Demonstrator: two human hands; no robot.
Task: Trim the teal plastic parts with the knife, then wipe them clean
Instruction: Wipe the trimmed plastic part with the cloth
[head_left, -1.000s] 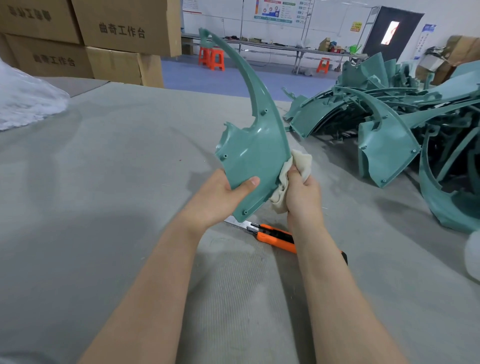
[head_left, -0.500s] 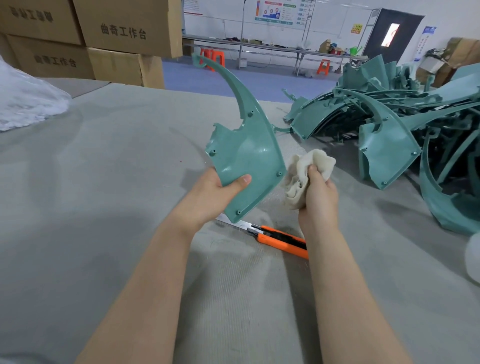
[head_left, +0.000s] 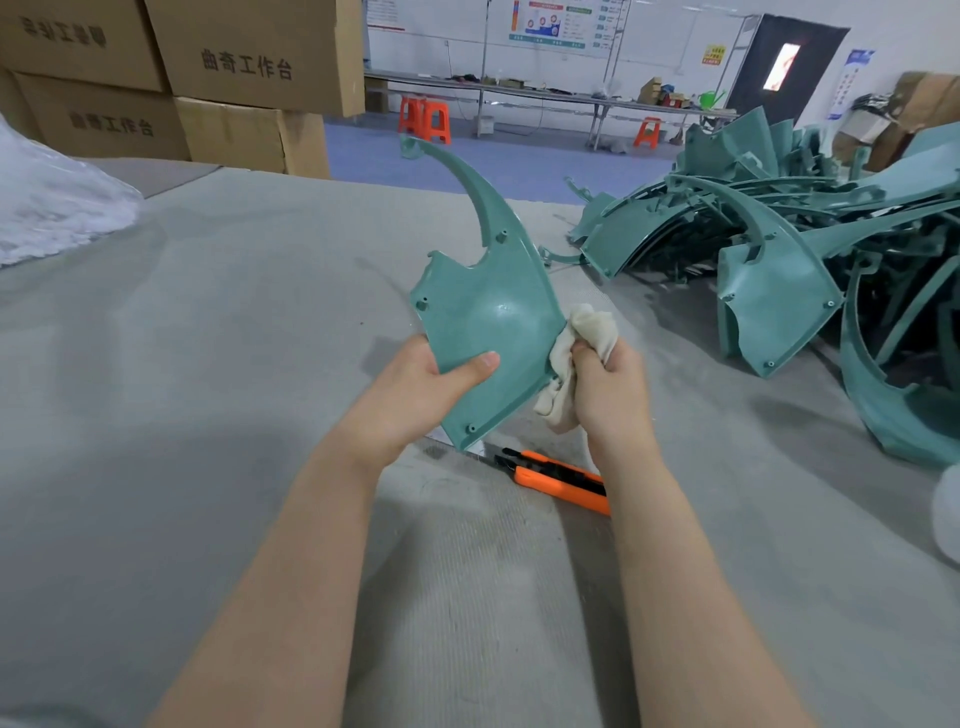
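Observation:
My left hand (head_left: 415, 395) grips the lower edge of a teal plastic part (head_left: 493, 312), a broad panel with a long curved horn rising up and to the left. My right hand (head_left: 608, 395) is closed on a crumpled cream cloth (head_left: 576, 353), which presses against the panel's right edge. Below both hands an orange utility knife (head_left: 561, 480) lies on the grey felt table (head_left: 208, 364) with its blade extended to the left.
A heap of teal plastic parts (head_left: 779, 270) covers the table's right side. Stacked cardboard boxes (head_left: 218, 78) stand at the back left, and a white plastic bag (head_left: 47, 208) sits at the far left. A white object (head_left: 948, 514) shows at the right edge.
The right hand pulled the cloth off the part half a second ago and has now brought it back against the right edge. The part has tilted and lowered slightly.

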